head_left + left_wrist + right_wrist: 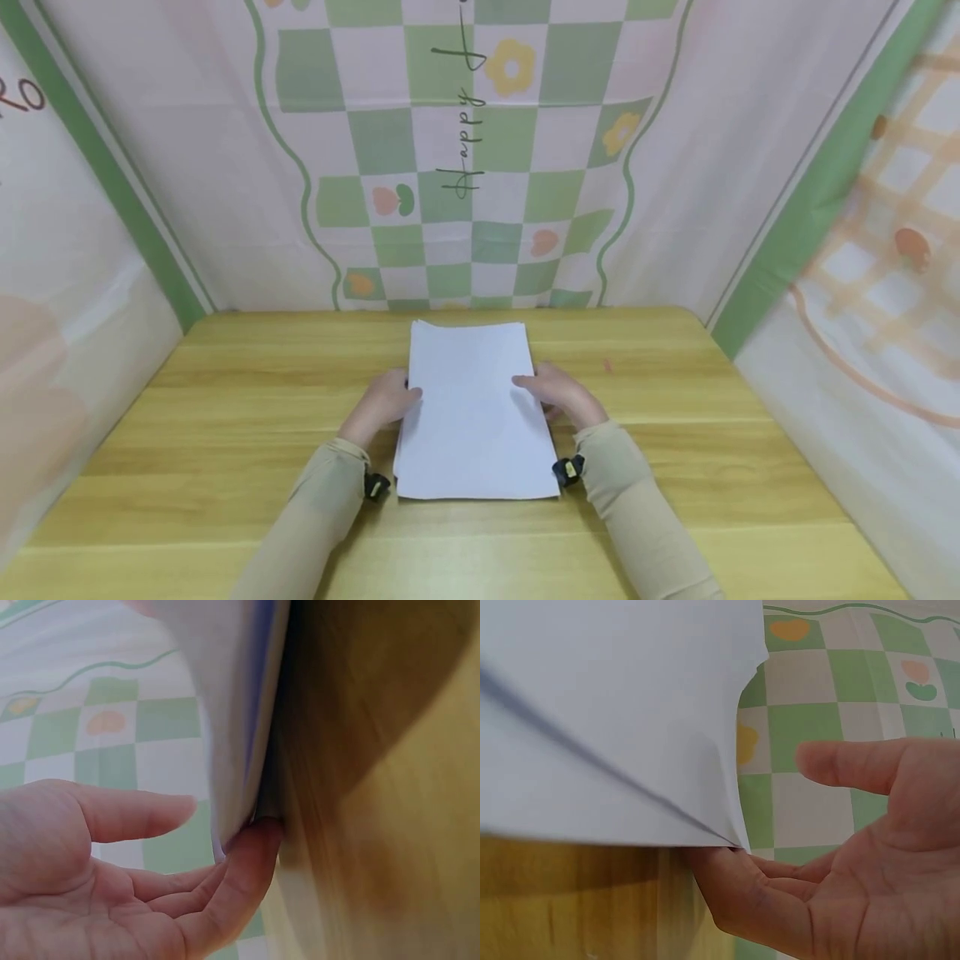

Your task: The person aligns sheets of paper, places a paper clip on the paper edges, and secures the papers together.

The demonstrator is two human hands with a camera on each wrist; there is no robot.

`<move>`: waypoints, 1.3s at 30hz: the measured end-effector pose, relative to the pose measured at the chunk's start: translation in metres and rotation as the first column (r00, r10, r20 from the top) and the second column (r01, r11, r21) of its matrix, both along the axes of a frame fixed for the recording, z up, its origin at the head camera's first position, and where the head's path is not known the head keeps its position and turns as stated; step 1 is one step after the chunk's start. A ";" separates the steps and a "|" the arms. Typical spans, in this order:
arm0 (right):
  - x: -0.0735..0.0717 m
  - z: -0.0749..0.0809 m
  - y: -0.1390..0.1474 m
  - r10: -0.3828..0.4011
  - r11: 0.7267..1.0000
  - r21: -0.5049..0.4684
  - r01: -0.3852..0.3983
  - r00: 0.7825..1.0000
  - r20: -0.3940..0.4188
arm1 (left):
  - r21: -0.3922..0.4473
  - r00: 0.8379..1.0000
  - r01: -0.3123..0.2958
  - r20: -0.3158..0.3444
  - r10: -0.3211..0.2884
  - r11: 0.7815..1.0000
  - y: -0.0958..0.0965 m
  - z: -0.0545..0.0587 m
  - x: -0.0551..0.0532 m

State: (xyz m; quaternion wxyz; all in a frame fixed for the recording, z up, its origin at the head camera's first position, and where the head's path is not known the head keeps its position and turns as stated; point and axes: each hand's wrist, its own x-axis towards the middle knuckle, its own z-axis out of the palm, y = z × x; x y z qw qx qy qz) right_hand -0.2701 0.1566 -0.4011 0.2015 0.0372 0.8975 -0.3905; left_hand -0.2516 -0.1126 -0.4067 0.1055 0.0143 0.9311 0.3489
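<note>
Papers [474, 429], left hand [384, 400], right hand [562, 392], fingers [240, 874] partly hidden

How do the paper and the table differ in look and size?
The paper is plain white; the table is yellowish-brown with a wood-grain look. The paper is far smaller than the table. The paper's corners are pointed; the table's far corners are rounded.

The sheets [472, 433] are plain paper, smooth and matt, no gloss that I can see from here. The tabletop [225, 467] has a wood grain, smooth, with a soft sheen. To my eye the checked hanging [502, 137] is thin matt cloth, lightly creased; the sleeves [637, 500] look like soft, dull fabric, gently wrinkled.
</note>
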 end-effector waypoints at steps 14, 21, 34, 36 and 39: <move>0.000 -0.003 -0.002 -0.029 1.000 -0.001 0.029 1.000 -0.007 | -0.005 0.999 0.048 -0.011 -0.048 0.999 -0.005 -0.003 -0.005; 0.003 -0.001 -0.003 -0.006 1.000 -0.011 0.005 0.999 -0.040 | 0.027 0.999 0.034 -0.010 -0.034 0.999 -0.006 -0.003 -0.004; -0.001 -0.007 -0.006 -0.040 0.999 -0.005 0.040 0.997 -0.072 | 0.061 1.000 -0.030 0.000 0.030 0.998 -0.007 -0.001 -0.003; -0.001 -0.007 -0.006 -0.038 0.999 -0.007 0.038 0.996 -0.076 | 0.053 1.000 -0.027 -0.009 0.028 0.998 -0.007 -0.002 -0.004; -0.002 -0.007 -0.006 -0.034 0.999 -0.007 0.034 0.996 -0.083 | 0.038 0.999 -0.021 -0.024 0.022 0.999 -0.008 -0.002 -0.004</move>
